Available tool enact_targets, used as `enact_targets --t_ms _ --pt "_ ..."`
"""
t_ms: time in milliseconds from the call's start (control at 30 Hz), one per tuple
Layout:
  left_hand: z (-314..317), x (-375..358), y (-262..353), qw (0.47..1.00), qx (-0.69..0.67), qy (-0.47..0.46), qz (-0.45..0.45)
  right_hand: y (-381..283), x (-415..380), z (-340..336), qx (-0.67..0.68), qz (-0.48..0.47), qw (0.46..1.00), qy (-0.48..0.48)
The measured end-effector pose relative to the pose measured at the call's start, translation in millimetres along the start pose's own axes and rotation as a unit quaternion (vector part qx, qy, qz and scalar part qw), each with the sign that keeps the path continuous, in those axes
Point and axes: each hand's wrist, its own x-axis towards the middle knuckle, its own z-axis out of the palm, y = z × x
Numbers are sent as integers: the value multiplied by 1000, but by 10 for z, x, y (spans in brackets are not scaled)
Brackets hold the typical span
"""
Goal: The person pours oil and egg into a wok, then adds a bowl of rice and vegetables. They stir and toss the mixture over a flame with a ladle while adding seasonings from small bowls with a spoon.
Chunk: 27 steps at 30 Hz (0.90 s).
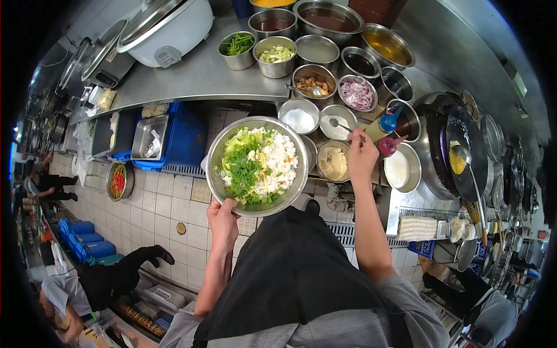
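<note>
My left hand (pixel 223 219) grips the near rim of a wide metal bowl (pixel 212 174). White rice (pixel 282 159) fills its right side, and chopped greens (pixel 241 165) lie over the left and middle. Further right, my right hand (pixel 363 152) is closed on the handle of a small spoon (pixel 341 125), whose tip is over a metal bowl of white powder (pixel 338 113). Below that hand's left side is a bowl of pale paste (pixel 332 163). Squeeze bottles with a blue cap (pixel 383 124) and a pink cap (pixel 390 145) stand just to its right.
Metal bowls of sliced red onion (pixel 356 94), dark sauce (pixel 360 62) and chopped vegetables (pixel 276 54) crowd the counter. A wok (pixel 464 145) with a ladle (pixel 473 174) and some egg is at the right. A white cooker (pixel 168 35) stands back left. Other people (pixel 75 290) are at the edges.
</note>
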Motion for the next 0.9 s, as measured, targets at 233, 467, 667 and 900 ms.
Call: enact_targets --t_ms 233,467,667,900 --pt "14 38 14 1000 2 -23 -10 341 66 130 -7 65 998 -4" --pt "-10 116 -18 1000 7 -21 -7 68 -139 -140 234 210 947 71" --pt "146 206 57 999 12 -40 -20 -582 -448 -473 311 196 930 25" --pt "220 405 71 993 15 -93 -76 -270 -834 -467 53 105 990 73"
